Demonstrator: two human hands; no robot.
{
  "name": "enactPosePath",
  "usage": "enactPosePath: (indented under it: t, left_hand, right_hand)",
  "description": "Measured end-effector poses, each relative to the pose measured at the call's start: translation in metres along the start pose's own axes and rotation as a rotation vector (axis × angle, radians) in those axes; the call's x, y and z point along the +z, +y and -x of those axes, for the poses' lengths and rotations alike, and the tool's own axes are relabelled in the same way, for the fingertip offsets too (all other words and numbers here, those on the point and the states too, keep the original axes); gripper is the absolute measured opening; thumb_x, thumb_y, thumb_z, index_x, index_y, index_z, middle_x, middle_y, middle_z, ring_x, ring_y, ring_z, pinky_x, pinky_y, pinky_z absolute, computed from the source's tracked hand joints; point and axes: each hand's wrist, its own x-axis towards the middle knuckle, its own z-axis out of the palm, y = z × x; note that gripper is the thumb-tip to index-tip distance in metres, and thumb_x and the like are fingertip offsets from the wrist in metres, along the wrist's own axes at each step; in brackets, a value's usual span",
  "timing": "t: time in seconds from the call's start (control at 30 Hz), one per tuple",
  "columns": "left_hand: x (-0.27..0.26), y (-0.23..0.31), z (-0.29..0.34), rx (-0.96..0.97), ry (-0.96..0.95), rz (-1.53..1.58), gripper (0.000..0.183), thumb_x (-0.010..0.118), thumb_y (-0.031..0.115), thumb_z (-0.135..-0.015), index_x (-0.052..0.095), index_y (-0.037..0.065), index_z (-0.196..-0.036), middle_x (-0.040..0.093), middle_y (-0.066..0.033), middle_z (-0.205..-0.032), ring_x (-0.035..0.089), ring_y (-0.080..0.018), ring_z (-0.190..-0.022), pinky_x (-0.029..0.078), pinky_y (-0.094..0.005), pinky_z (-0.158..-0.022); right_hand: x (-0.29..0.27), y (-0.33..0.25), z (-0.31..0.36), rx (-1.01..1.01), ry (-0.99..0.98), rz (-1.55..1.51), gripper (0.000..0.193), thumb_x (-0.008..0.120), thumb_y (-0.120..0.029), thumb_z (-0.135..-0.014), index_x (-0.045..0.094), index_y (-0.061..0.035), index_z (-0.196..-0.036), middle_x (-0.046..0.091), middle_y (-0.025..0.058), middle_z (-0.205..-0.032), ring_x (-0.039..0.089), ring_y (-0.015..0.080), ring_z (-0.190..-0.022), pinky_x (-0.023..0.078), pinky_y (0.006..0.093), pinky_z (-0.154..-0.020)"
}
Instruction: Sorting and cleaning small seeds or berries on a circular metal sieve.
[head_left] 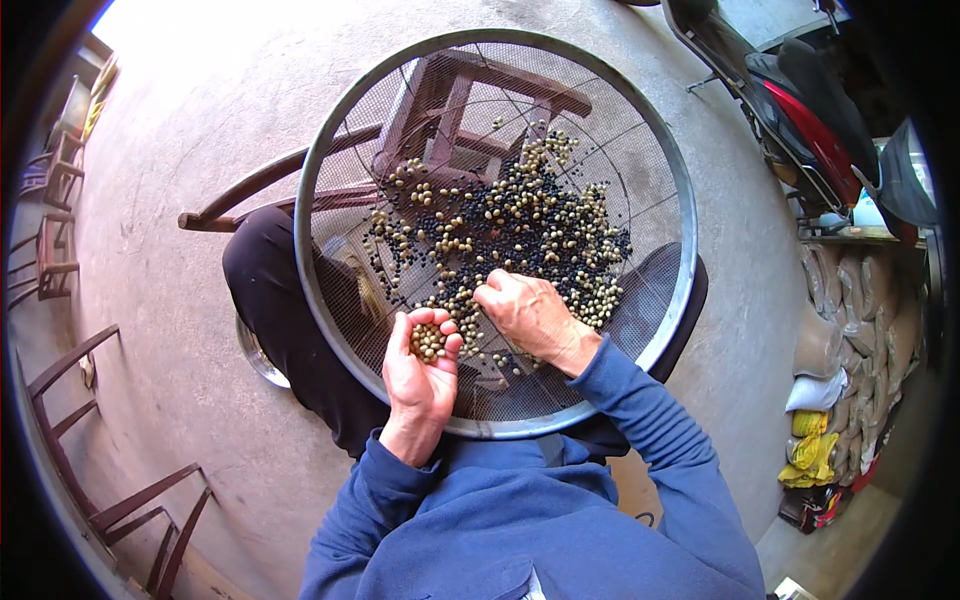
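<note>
A large round sieve with a grey rim and fine wire mesh rests across my lap. Spread over its middle and right is a mix of small black and pale tan beans. My left hand is cupped palm up above the near part of the mesh, its fingers curled around a small heap of pale beans. Just right of it, my right hand reaches down to the near edge of the spread, fingers pinched together. Whatever is between those fingertips is hidden.
Through the mesh shows a dark wooden chair, its leg jutting out left. A shiny metal basin lies by my left leg. Wooden chairs line the left side. At right stand a red and black motorbike and stacked sacks.
</note>
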Motion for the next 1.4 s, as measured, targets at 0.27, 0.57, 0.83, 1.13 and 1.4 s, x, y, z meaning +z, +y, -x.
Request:
enactPosePath:
  t: [0.27, 0.57, 0.83, 1.13, 1.4]
  left_hand:
    - [-0.001, -0.004, -0.001, -0.013, -0.004, -0.053, 0.035, 0.049, 0.034, -0.11, 0.064, 0.003, -0.105, 0.069, -0.0122, -0.101, 0.068, -0.0212, -0.089, 0.061, -0.0344, -0.079]
    - [0.0, -0.009, -0.003, -0.013, -0.014, -0.092, 0.041, 0.044, 0.035, -0.111, 0.062, -0.002, -0.112, 0.068, -0.0139, -0.106, 0.068, -0.0226, -0.097, 0.06, -0.0364, -0.086]
    - [-0.013, -0.006, -0.008, -0.025, -0.092, -0.027, 0.039, 0.044, 0.035, -0.111, 0.063, 0.001, -0.112, 0.069, -0.0116, -0.104, 0.068, -0.0196, -0.091, 0.059, -0.0332, -0.082]
    - [0.0, -0.005, -0.003, -0.034, -0.026, -0.058, 0.037, 0.045, 0.034, -0.111, 0.062, 0.001, -0.108, 0.069, -0.0134, -0.103, 0.069, -0.0216, -0.09, 0.062, -0.0339, -0.08]
    - [-0.003, -0.006, -0.002, -0.032, -0.021, -0.059, 0.035, 0.048, 0.033, -0.11, 0.063, 0.002, -0.107, 0.07, -0.0131, -0.103, 0.069, -0.0214, -0.09, 0.062, -0.0341, -0.08]
  right_hand:
    - [0.0, 0.002, 0.0, 0.04, -0.003, 0.033, 0.007, 0.065, -0.011, -0.086, 0.062, -0.0062, -0.091, 0.061, 0.0135, -0.089, 0.069, 0.0314, -0.084, 0.059, 0.0436, -0.073]
    - [-0.026, -0.019, -0.004, 0.058, 0.185, -0.314, 0.006, 0.067, -0.006, -0.083, 0.063, -0.0042, -0.087, 0.062, 0.0124, -0.081, 0.066, 0.032, -0.076, 0.056, 0.0415, -0.066]
    - [-0.04, -0.054, -0.006, -0.074, 0.245, -0.397, 0.012, 0.071, -0.005, -0.086, 0.068, -0.0043, -0.098, 0.068, 0.0117, -0.089, 0.069, 0.028, -0.084, 0.058, 0.0381, -0.073]
    - [-0.017, 0.011, 0.03, 0.132, -0.022, -0.168, 0.014, 0.076, -0.011, -0.085, 0.068, -0.0079, -0.096, 0.065, 0.0098, -0.091, 0.069, 0.0306, -0.08, 0.057, 0.0406, -0.071]
    - [-0.011, -0.002, 0.015, 0.066, -0.135, 0.038, 0.006, 0.065, -0.008, -0.088, 0.062, -0.0066, -0.093, 0.062, 0.0126, -0.089, 0.07, 0.0323, -0.083, 0.059, 0.0437, -0.071]
